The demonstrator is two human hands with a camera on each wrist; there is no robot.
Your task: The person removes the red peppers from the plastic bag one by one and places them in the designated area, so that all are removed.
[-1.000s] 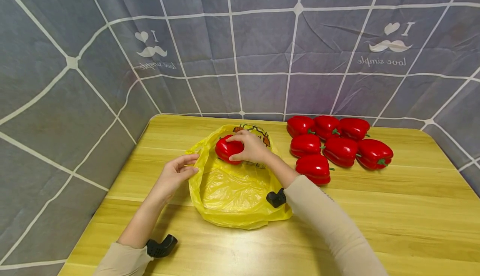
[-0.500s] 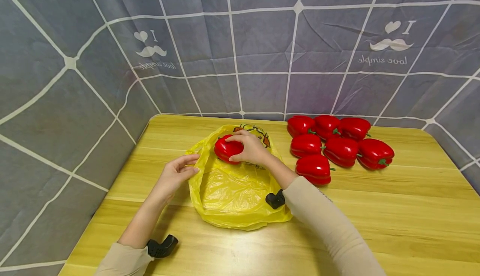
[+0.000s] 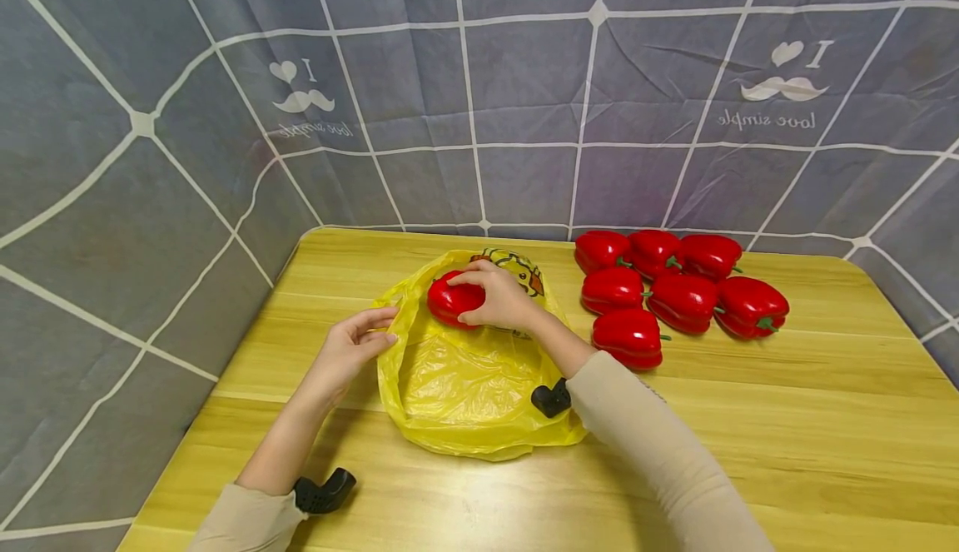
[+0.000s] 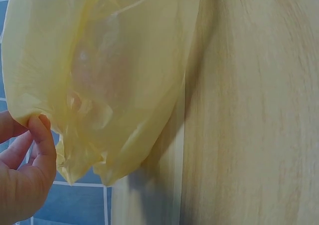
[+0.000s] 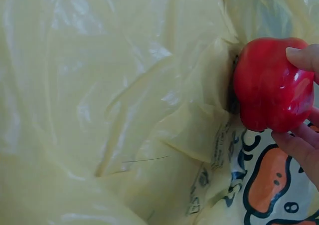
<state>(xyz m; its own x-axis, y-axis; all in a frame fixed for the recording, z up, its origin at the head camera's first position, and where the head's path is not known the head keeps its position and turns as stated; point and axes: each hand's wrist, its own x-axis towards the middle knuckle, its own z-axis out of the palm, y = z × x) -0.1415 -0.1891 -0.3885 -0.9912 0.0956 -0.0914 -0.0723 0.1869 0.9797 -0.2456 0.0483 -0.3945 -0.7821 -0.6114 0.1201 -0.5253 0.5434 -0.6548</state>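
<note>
A yellow plastic bag [image 3: 464, 385] lies spread on the table with its mouth facing up and toward me. My left hand [image 3: 346, 354] pinches the bag's left rim between thumb and fingers, as the left wrist view shows close up. Inside the bag, toward its back, my right hand [image 3: 504, 295] grips a red bell pepper [image 3: 448, 298], thumb on one side and fingers on the other. In the right wrist view the pepper [image 5: 269, 85] sits against the printed part of the bag; its far side is hidden.
Several red bell peppers [image 3: 680, 302] with green stems stand grouped at the back right of the wooden table [image 3: 809, 435]. A grey tiled-pattern curtain [image 3: 524, 102] hangs behind and along the left side. Black wrist devices [image 3: 325, 491] sit on both forearms.
The pepper and my right hand have shifted very slightly left inside the bag. My left hand keeps its place on the rim.
</note>
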